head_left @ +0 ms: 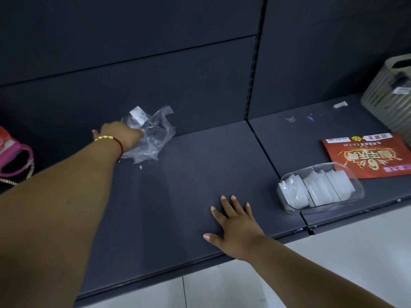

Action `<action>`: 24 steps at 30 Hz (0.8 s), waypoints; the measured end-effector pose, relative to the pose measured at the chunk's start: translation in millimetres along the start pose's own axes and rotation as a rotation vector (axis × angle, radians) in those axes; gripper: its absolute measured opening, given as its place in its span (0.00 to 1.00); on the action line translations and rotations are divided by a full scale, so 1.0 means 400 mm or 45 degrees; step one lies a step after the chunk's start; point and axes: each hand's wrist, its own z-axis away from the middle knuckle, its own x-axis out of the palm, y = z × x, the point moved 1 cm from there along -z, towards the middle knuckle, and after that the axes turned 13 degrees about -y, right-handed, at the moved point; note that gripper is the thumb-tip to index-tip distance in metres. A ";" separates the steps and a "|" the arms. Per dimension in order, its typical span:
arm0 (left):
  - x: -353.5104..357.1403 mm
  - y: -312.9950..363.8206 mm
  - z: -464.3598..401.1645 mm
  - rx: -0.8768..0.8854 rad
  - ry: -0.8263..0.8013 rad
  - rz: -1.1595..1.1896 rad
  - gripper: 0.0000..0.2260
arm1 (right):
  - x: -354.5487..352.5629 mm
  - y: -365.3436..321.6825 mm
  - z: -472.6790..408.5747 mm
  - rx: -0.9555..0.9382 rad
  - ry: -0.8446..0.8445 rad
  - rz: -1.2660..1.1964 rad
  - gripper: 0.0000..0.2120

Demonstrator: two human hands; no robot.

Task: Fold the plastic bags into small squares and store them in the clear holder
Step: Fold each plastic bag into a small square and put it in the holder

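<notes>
A crumpled clear plastic bag with a white label lies at the back left of the dark shelf, against the rear panel. My left hand reaches far out and its fingers close on the bag's left side. My right hand lies flat on the shelf near the front edge, fingers spread, holding nothing. The clear holder lies on the shelf to the right of that hand, with several folded white squares inside it.
A red printed leaflet lies behind the holder. A ribbed pale basket stands at the far right. A pink and black bag sits at the left edge. Small scraps lie at the back right. White floor tiles show below the shelf.
</notes>
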 end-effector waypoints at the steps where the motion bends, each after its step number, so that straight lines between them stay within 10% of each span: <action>1: 0.008 0.007 0.016 0.098 0.037 0.113 0.28 | -0.003 0.000 0.000 0.006 -0.009 0.003 0.42; 5: 0.036 0.032 0.118 0.430 0.082 0.343 0.12 | -0.032 0.002 0.010 0.007 -0.070 -0.086 0.36; 17: 0.064 0.074 0.476 0.864 0.056 0.578 0.10 | -0.244 -0.089 0.264 -0.400 0.643 -1.653 0.23; 24: 0.038 0.072 0.718 1.047 0.040 0.444 0.13 | -0.309 -0.153 0.487 -0.676 0.613 -1.954 0.22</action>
